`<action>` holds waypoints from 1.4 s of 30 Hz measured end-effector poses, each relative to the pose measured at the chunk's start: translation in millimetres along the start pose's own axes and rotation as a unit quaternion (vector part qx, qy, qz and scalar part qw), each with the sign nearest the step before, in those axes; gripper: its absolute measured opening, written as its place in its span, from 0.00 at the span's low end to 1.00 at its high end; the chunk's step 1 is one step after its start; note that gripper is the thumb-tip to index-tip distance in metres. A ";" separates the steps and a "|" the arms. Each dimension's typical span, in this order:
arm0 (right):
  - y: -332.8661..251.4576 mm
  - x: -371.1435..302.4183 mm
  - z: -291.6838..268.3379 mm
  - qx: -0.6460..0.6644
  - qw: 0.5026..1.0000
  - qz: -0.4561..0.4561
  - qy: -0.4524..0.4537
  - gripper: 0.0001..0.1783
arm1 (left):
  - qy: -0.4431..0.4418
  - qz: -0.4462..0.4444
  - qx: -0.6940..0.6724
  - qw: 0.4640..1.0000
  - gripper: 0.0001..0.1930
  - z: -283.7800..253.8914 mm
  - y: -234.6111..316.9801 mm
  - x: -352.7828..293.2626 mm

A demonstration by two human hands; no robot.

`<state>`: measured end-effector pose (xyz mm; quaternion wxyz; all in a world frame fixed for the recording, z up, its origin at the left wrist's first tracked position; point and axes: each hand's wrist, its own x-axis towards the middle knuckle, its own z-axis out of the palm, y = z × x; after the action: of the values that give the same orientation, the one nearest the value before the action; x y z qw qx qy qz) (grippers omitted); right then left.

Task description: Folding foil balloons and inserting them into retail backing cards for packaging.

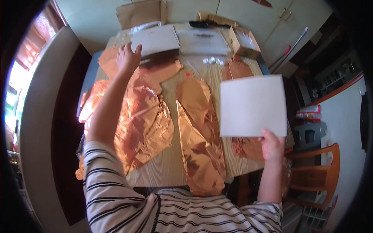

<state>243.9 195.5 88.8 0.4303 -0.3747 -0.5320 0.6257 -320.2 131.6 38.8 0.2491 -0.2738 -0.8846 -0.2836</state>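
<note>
My right hand (271,145) grips a square white card (253,106) by its lower right corner, thumb on the near face. The card is raised above the right side of the table. At the far left, my left hand (129,56) has its fingers spread and apart, beside the left edge of a stack of white sheets (155,39). Under my left forearm lies a heap of crumpled copper-coloured foil balloons (142,120). One long flat copper foil balloon (198,132) stretches down the middle to the near edge. More copper foil (248,148) shows partly from behind the card.
Along the back of the wood-grain table (155,174) are a clear plastic packet (204,42), several small white round pieces (213,61) and an open cardboard box (244,43). A red dot (187,74) marks the tabletop. At the right stands a wooden chair (328,174).
</note>
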 end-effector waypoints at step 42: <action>104.6 -135.1 -32.3 -0.474 0.583 -0.583 -0.308 0.22 | -0.314 0.364 -0.234 0.845 0.19 -225.6 42.3 -326.3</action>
<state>306.4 73.3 -18.0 0.2743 0.0809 -0.9580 -0.0227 7.6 -95.1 21.0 -0.0280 -0.7008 -0.6596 -0.2703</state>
